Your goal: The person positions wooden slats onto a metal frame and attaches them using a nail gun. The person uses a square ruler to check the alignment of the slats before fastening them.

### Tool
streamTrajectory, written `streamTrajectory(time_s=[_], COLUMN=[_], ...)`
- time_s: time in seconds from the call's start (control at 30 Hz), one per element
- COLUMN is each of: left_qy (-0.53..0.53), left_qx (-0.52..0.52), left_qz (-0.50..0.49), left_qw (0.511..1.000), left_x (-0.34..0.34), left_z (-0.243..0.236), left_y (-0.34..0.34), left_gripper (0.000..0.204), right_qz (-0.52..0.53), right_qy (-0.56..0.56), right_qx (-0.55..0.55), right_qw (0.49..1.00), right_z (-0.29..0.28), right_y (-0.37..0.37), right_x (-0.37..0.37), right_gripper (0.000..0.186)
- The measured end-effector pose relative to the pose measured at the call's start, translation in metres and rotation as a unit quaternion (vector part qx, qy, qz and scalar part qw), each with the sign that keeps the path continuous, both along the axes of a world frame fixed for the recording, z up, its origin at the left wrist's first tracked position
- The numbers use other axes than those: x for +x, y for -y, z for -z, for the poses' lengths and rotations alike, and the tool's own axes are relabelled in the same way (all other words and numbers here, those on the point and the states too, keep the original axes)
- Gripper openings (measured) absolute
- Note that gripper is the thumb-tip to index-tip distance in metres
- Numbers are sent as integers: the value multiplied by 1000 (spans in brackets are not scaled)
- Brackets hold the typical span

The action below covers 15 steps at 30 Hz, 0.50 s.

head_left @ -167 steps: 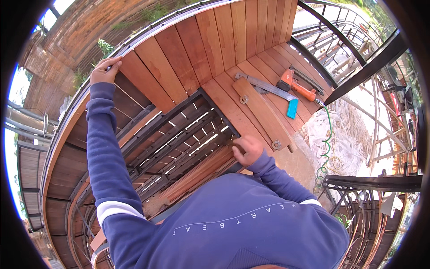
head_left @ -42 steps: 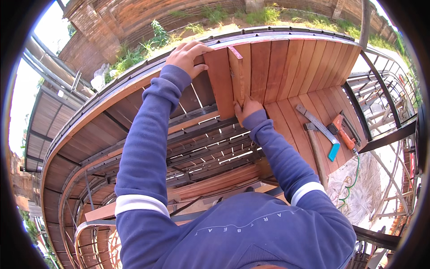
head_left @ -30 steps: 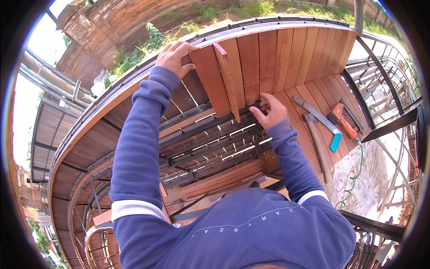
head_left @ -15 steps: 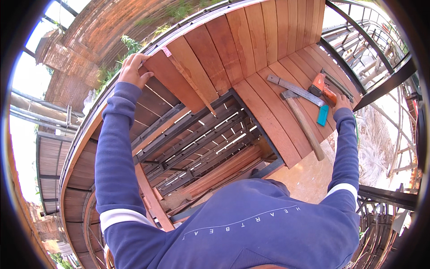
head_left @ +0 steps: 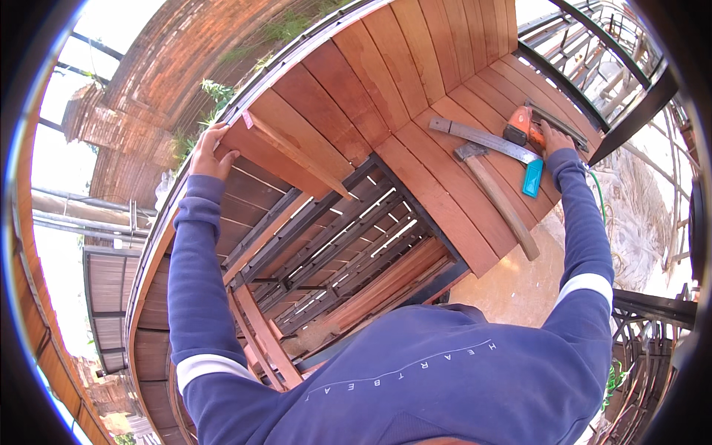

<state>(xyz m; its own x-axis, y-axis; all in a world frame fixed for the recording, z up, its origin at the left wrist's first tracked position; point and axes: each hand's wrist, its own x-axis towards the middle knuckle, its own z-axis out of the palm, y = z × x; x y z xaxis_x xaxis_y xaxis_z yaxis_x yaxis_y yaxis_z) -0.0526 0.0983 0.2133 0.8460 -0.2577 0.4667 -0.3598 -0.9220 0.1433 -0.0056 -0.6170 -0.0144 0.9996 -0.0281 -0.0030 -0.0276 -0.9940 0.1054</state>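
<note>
My left hand [head_left: 210, 152] grips the far end of a loose reddish wooden plank [head_left: 285, 152] that lies over the open metal frame [head_left: 348, 230] of a curved deck. A thin wooden strip [head_left: 300, 154] rests along the plank. My right hand [head_left: 555, 137] reaches far right and rests on an orange power tool [head_left: 521, 126] lying on the laid boards. Beside it lie a hammer with a wooden handle [head_left: 498, 199] and a metal square with a blue handle [head_left: 493, 142]. Both arms wear blue sleeves.
Laid reddish deck boards [head_left: 415, 89] curve around the far side. The gap shows dark steel joists and lower planks [head_left: 386, 282]. A black railing [head_left: 593, 44] runs at the right, a brick wall [head_left: 193, 52] beyond the deck edge, and bare ground [head_left: 519, 282] lies below.
My right hand left the plank's near end and swung right onto the orange power tool. My left hand stayed on the plank's far end. My head turned, shifting the view.
</note>
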Motion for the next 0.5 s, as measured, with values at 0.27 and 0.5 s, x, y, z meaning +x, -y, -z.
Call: streamTrajectory(time_s=[0.27, 0.5], left_qy=[-1, 12], left_qx=[-1, -6], left_qz=[-7, 28], left_qw=[1000, 1000], left_x=[3, 6], left_z=[-2, 14], left_y=[4, -36], left_gripper=[50, 50], right_qz=[107, 115], right_qy=[20, 137], right_qx=[-101, -142], right_qw=[989, 973], right_z=[20, -9], right_y=[46, 57], right_x=[-24, -70], right_gripper=[66, 69])
